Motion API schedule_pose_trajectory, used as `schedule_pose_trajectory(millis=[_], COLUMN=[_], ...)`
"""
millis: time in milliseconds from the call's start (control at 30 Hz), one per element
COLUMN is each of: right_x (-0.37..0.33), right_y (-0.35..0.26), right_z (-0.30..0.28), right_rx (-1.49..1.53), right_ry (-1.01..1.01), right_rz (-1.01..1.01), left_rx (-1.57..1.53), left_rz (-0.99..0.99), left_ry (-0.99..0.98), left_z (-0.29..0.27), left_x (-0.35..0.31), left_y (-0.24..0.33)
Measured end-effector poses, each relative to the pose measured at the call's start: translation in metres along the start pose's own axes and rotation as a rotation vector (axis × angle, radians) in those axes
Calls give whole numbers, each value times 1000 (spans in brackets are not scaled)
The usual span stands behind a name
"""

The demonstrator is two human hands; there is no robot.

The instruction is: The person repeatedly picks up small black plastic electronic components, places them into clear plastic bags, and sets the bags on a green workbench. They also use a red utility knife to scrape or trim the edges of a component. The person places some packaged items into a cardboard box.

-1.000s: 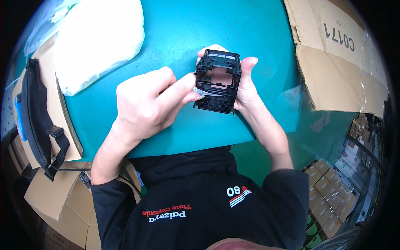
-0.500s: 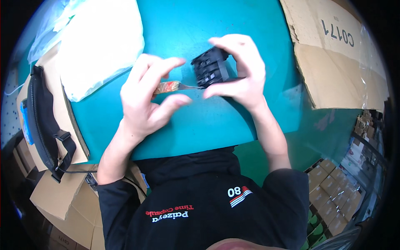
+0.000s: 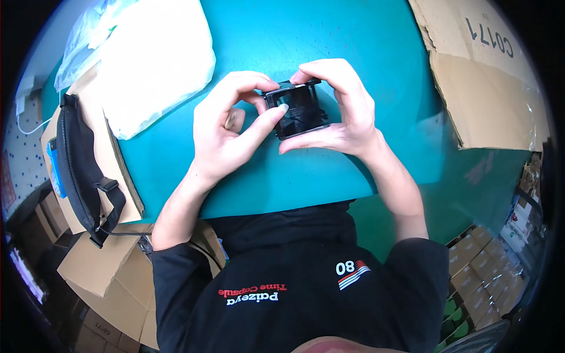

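A black plastic rectangular housing [image 3: 301, 112] with an open, frame-like face and a dark glossy inside is held between my two hands above the green table. My left hand [image 3: 226, 129] grips its left edge, the thumb laid over the frame and the index finger at the top corner. The other fingers of that hand curl inward, and I cannot make out whether anything lies in them. My right hand [image 3: 347, 112] spans the housing's right side, fingertips on the upper edge and thumb along the lower edge.
On the green table [image 3: 265, 188], a white plastic bag [image 3: 159, 70] lies at the far left. A black strap pouch [image 3: 82, 159] rests on cardboard beside it. A large cardboard box [image 3: 482, 100] stands at the right. Small cartons [image 3: 477, 265] are stacked lower right.
My left hand has moved right and taken hold of the housing. The housing has turned to show its open frame. The thin metal tool with a patterned handle near my left hand no longer shows.
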State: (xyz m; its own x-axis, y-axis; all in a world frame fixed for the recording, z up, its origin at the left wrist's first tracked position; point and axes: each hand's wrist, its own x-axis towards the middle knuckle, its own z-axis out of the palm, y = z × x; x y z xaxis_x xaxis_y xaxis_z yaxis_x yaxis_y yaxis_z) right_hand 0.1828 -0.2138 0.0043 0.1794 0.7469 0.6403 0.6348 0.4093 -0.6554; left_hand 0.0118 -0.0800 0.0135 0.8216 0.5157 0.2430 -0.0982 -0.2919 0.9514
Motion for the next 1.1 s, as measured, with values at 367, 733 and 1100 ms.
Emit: schedule_pose_trajectory(millis=[367, 733, 1100], right_x=[-5, 27, 127], right_y=[3, 35, 82], right_z=[6, -4, 10], right_rx=[12, -292, -542], right_ry=[-27, -187, 33], right_rz=[34, 350, 165], left_rx=[-260, 207, 437], left_rz=[-285, -93, 330], left_ry=[29, 194, 192], left_z=[-3, -17, -8], left_x=[2, 0, -6], left_y=[-6, -19, -28])
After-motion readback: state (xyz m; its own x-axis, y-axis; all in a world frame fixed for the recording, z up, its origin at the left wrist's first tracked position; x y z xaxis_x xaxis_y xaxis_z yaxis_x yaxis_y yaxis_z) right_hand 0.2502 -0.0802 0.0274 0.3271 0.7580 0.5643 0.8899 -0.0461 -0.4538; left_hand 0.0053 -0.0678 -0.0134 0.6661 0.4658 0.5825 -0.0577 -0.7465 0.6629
